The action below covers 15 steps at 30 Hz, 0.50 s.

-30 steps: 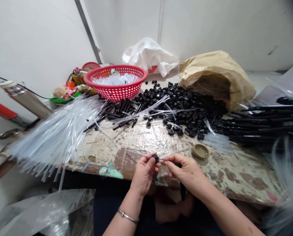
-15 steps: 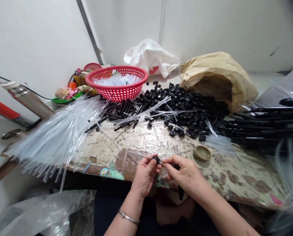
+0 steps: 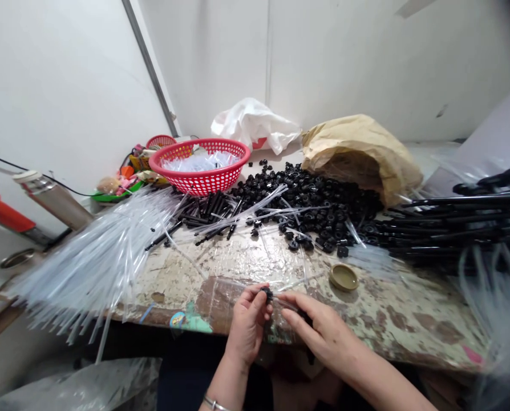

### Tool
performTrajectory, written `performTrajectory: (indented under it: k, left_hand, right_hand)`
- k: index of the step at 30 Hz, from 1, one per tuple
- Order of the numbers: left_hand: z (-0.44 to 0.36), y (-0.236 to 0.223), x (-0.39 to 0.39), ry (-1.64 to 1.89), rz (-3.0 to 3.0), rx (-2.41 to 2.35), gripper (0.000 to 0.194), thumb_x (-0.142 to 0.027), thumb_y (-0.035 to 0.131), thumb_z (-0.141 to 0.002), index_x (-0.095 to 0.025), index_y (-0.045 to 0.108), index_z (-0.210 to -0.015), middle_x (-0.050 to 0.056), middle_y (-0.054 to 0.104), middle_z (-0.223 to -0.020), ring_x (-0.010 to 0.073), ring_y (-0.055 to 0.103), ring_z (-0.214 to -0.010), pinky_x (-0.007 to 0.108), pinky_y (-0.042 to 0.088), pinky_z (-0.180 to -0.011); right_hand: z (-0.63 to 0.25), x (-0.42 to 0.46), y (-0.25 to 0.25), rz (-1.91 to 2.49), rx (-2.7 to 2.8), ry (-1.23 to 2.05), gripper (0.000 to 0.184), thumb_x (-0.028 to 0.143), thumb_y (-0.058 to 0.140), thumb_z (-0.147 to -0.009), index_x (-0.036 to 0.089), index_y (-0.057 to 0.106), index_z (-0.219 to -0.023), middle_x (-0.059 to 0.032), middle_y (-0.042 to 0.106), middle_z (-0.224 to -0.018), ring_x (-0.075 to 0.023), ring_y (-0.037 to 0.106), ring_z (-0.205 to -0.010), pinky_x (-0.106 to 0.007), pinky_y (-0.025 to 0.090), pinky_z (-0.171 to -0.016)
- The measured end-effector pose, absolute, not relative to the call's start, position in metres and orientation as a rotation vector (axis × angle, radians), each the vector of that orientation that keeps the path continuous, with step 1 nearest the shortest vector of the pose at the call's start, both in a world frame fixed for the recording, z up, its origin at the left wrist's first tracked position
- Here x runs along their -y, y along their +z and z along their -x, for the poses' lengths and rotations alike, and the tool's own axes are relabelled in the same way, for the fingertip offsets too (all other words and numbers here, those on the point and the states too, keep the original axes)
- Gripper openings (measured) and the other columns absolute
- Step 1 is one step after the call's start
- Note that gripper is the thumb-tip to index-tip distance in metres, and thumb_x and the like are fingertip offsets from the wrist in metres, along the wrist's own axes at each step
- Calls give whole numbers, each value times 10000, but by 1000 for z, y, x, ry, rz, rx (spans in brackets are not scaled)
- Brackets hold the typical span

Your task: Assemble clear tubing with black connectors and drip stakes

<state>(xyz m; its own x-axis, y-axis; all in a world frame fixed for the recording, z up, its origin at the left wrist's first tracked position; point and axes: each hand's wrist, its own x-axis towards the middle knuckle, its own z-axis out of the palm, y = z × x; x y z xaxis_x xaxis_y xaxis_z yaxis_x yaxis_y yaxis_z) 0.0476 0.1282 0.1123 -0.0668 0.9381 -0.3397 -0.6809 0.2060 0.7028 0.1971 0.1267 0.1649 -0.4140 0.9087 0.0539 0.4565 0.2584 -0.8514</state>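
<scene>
My left hand [image 3: 250, 322] pinches a small black plastic fitting [image 3: 266, 294] between thumb and fingers, just over the table's front edge. My right hand [image 3: 319, 331] is close on the right, its thumb and index finger a little apart beside the fitting. A thin clear piece [image 3: 280, 301] shows between the fitting and these fingers; its full shape is hidden. Behind the right hand a short black rod [image 3: 310, 357] shows below the palm, apparently held by the curled fingers. Beyond the hands spreads a heap of similar black fittings [image 3: 319, 200].
A red basket [image 3: 203, 181] holds clear pieces. Bundled clear tubes [image 3: 96, 257] overhang the front edge at left. Black rods [image 3: 212, 214] lie mid-table; long black tubes [image 3: 460, 220] lie right. A paper bag [image 3: 361, 142], small round dish [image 3: 343, 278] and steel flask [image 3: 56, 200] stand around the worn table [image 3: 392, 325].
The view has tilted and shifted, so the table sits lower in it. My right thumb and index finger have parted and loosened near the fitting. My left hand keeps its pinch.
</scene>
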Motion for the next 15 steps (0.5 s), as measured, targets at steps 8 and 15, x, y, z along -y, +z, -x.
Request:
performTrajectory:
  k: [8, 15]
  left_hand:
    - [-45, 112, -127, 1330, -423, -940, 220, -232, 734, -614, -158, 675, -812, -6, 609, -719, 41, 524, -562, 121, 409, -521]
    - [-42, 115, -131, 1156, -538, -1060, 327, -294, 796, -496, -180, 701, -787, 27, 673, -780, 139, 589, -742, 201, 469, -657]
  right_hand:
    - [-223, -111, 154, 1374, 2041, 647, 366, 288, 554, -766, 198, 539, -1121, -102, 566, -1055, -234, 489, -1001, -377, 399, -874]
    - [-215, -105, 140, 1512, 2048, 927, 99, 234, 521, -747, 200, 614, -745, 2, 620, -758, -128, 549, -720, -217, 397, -647]
